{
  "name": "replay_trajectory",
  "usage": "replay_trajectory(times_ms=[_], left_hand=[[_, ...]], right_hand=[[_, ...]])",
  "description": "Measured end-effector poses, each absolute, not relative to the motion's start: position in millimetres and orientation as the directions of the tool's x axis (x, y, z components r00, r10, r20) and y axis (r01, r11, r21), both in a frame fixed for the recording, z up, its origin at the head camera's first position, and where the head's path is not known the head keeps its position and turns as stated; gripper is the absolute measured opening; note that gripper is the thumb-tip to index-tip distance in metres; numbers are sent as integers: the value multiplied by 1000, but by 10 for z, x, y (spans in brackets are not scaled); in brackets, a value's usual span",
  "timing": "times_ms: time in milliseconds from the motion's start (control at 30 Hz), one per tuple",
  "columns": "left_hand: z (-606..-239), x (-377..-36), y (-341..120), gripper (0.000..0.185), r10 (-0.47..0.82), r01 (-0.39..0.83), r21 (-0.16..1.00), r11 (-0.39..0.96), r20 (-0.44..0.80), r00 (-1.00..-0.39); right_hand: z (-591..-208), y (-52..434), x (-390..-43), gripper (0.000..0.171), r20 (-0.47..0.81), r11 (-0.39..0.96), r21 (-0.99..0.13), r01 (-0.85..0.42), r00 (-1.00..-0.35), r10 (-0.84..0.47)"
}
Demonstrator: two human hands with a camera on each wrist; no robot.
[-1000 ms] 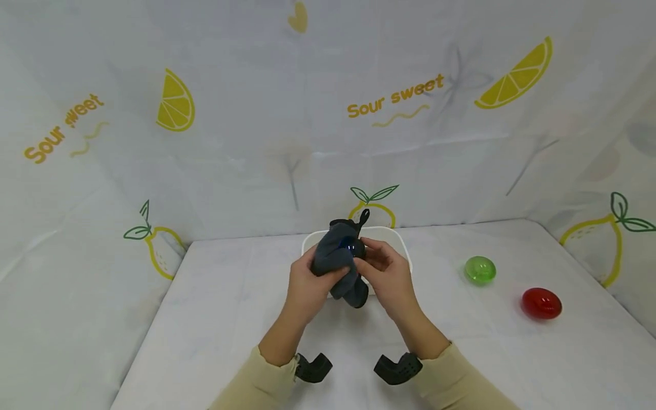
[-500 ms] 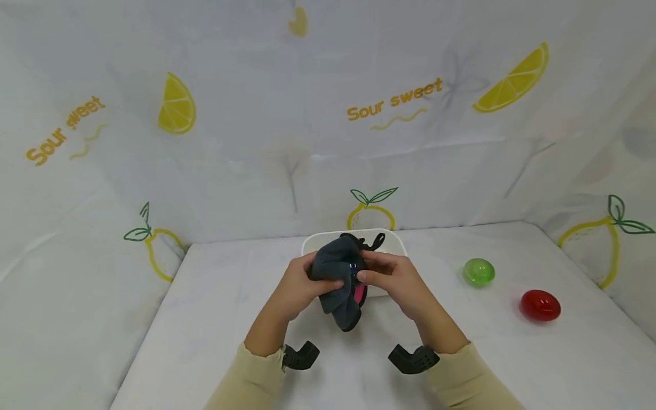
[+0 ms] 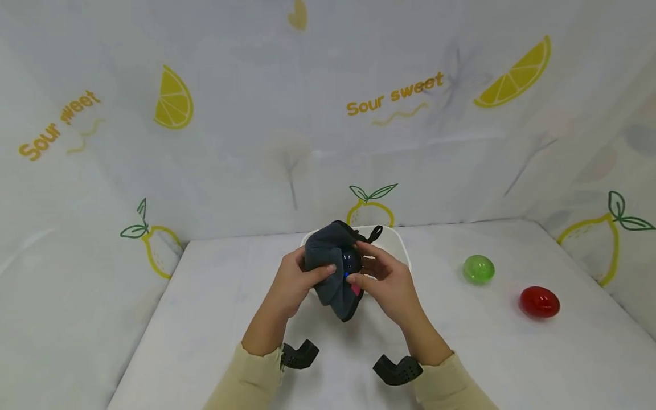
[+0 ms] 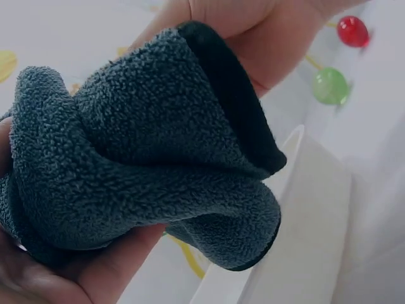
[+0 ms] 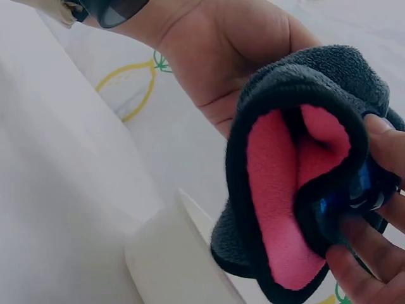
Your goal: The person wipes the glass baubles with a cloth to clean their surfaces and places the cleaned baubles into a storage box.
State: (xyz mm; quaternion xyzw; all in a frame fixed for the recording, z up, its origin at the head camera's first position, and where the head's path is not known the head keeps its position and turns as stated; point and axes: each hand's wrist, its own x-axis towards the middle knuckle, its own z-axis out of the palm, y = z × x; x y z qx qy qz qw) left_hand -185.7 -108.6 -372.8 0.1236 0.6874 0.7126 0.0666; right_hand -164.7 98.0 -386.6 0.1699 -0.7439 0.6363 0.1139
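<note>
My left hand grips a folded dark grey-blue towel with black edging, a hanging loop and a pink inner side. In its folds lies a glossy dark blue ball, which the right hand pinches between thumb and fingers. The left wrist view shows the fluffy towel bunched over the left hand, and hides the ball. From the right wrist, the pink lining faces the camera, and a bit of the shiny blue surface shows beside the right fingers.
Behind and below the hands stands a white tub, partly covered by them. On the white table to the right lie a clear green, rounded glassy piece and a glossy red oval one. A lemon-printed sheet hangs at the back.
Towel and ball dip towards me, then lift slightly. The towel has turned so its loop leans right. More of the ball shows than half a second ago, and the right fingers have shifted on it.
</note>
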Motion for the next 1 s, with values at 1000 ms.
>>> replay_trajectory(times_ms=[1000], left_hand=[[-3704,-1780,-1046,53,333,208,971,116,159,-929]], right_hand=[[-3859,1066,-1665,42,105,15,-994,-111,-967,-230]])
